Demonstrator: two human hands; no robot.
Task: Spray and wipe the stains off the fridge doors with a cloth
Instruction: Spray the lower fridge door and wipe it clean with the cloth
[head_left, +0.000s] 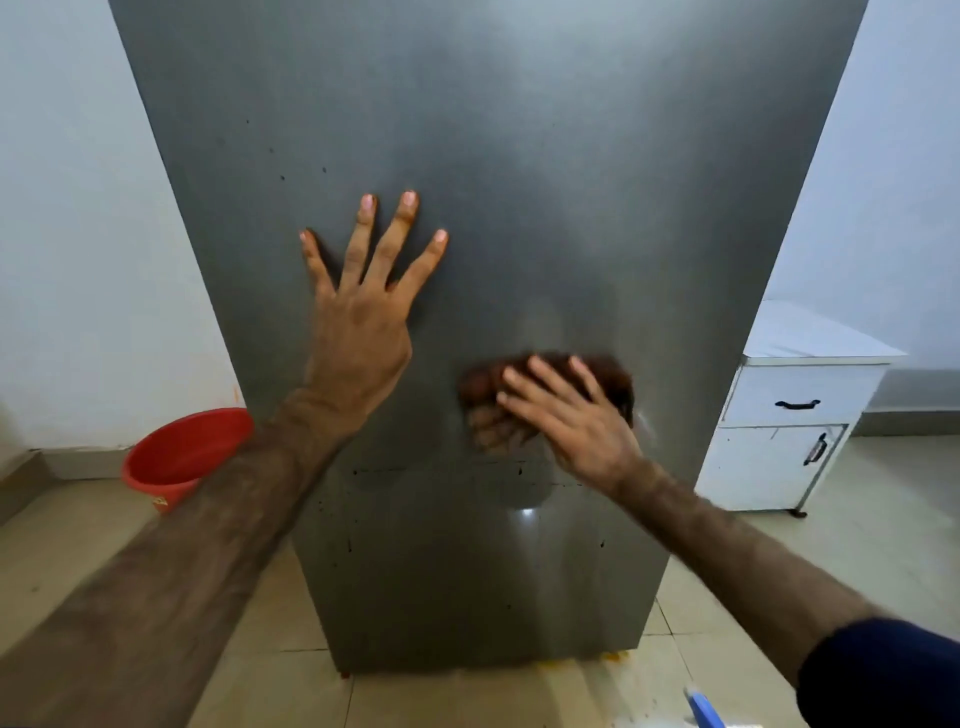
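Wiping is under way: right hand (566, 415) presses a brown cloth (550, 384) flat-fingered on the fridge door (519, 156); left hand (363, 306) braces, fingers spread. Dark specks (280, 174) above and below both hands remain.

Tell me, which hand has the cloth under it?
The right hand: it presses a brown cloth flat against the fridge door. The left hand rests bare on the door, fingers spread.

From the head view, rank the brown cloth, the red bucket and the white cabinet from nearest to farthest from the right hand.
1. Brown cloth: pressed under the right hand against the fridge door.
2. White cabinet: right of the fridge, on the floor.
3. Red bucket: left of the fridge, beyond the left forearm.
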